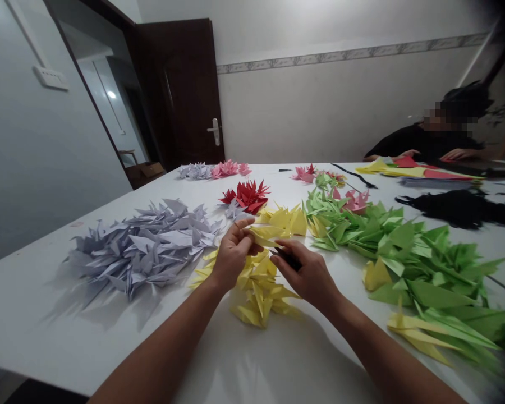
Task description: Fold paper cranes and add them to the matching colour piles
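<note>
Left hand (pixel 233 252) pinches a yellow origami piece (pixel 263 238) between thumb and fingers, a narrow grip; right hand (pixel 307 275) closes narrow on a slim dark item (pixel 288 258), mostly hidden, can't tell what, right against the yellow tip. Paper looks very light, stiff only along folds, easily crushed: best held at a thick folded edge, not the points. Loose yellow cranes (pixel 256 294) lie under the hands on the white table (pixel 46 314); lavender cranes (pixel 143 249) left, green cranes (pixel 425 275) right, red cranes (pixel 244 196) ahead, black material (pixel 463 209) further right. Co-worker (pixel 429 143) and dark wooden door (pixel 180 95) farthest. No readable writing or labels.
</note>
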`<state>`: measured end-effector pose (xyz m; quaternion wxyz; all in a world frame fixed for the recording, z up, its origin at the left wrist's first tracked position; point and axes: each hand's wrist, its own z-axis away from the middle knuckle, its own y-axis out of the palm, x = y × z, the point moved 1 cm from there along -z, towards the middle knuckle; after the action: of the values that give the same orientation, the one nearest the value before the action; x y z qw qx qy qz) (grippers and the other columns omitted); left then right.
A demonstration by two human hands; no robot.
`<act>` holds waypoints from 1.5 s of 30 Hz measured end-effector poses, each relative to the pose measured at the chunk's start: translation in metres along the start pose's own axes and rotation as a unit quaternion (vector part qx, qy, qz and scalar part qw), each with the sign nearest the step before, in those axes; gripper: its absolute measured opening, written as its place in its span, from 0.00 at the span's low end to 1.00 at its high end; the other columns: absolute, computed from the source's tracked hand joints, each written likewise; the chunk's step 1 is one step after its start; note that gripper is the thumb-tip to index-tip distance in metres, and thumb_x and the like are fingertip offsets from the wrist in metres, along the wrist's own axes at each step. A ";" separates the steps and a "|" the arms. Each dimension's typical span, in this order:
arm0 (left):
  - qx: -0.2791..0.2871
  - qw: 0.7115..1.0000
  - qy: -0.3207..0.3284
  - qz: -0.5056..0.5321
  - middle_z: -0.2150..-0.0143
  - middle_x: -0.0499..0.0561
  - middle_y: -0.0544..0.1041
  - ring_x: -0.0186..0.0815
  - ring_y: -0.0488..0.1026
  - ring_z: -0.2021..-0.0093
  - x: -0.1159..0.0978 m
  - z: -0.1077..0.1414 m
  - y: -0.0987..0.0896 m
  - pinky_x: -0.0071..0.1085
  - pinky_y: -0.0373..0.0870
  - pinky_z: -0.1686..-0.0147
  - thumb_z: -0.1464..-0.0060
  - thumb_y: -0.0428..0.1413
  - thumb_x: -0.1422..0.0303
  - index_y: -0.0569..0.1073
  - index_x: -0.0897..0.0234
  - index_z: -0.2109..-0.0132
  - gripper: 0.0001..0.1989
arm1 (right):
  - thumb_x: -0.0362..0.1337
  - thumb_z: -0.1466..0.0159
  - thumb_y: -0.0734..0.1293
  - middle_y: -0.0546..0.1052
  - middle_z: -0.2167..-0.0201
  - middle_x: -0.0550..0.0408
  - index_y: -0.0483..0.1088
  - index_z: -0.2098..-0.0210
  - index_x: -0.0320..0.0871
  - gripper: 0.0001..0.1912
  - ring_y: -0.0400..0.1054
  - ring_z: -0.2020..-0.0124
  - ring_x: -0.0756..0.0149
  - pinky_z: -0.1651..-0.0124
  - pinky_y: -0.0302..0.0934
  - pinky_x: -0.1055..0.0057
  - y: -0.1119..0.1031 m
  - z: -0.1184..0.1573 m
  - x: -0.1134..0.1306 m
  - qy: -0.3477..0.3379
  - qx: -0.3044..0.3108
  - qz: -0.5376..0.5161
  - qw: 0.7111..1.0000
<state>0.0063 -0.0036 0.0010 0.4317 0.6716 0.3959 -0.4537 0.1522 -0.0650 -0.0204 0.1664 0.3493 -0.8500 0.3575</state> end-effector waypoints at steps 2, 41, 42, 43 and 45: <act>-0.016 1.000 0.018 -0.012 0.72 0.43 0.71 0.25 0.70 0.78 -0.003 -0.001 -0.002 0.23 0.65 0.75 0.53 0.54 0.70 0.67 0.62 0.52 0.18 | 0.39 0.40 0.64 0.78 0.68 0.50 0.69 0.57 0.40 0.13 0.72 0.70 0.65 0.66 0.65 0.71 -0.001 -0.001 -0.004 0.006 -0.004 -0.002 1.000; 0.022 0.930 0.224 -0.291 0.53 0.53 0.72 0.24 0.65 0.76 -0.007 0.008 -0.002 0.23 0.63 0.76 0.51 0.55 0.72 0.73 0.61 0.53 0.16 | 0.45 0.43 0.65 0.72 0.56 0.45 0.72 0.55 0.38 0.21 0.63 0.79 0.75 0.81 0.61 0.74 -0.020 -0.012 -0.050 0.201 -0.131 -0.186 0.953; 0.029 0.933 0.224 -0.279 0.52 0.54 0.72 0.25 0.67 0.73 -0.008 0.009 -0.002 0.22 0.64 0.75 0.51 0.55 0.72 0.72 0.60 0.51 0.18 | 0.45 0.44 0.66 0.73 0.62 0.48 0.72 0.55 0.39 0.21 0.60 0.81 0.77 0.83 0.58 0.76 -0.019 -0.012 -0.043 0.207 -0.121 -0.222 0.945; 0.038 0.937 0.222 -0.267 0.50 0.54 0.72 0.26 0.68 0.71 -0.008 0.009 -0.001 0.22 0.64 0.74 0.52 0.56 0.72 0.71 0.59 0.50 0.19 | 0.46 0.44 0.66 0.73 0.69 0.52 0.72 0.55 0.39 0.21 0.58 0.83 0.78 0.85 0.54 0.77 -0.017 -0.012 -0.035 0.213 -0.108 -0.255 0.937; 0.057 0.944 0.211 -0.248 0.48 0.55 0.72 0.28 0.69 0.68 -0.008 0.010 0.001 0.22 0.64 0.75 0.53 0.57 0.71 0.71 0.59 0.48 0.22 | 0.46 0.44 0.67 0.67 0.80 0.60 0.72 0.56 0.39 0.21 0.53 0.86 0.79 0.87 0.48 0.79 -0.015 -0.011 -0.020 0.230 -0.079 -0.316 0.917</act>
<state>0.0019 -0.0146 0.0063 0.1726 0.6563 0.6055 -0.4158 0.1768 -0.0549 -0.0158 0.4882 0.4934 -0.6595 0.2885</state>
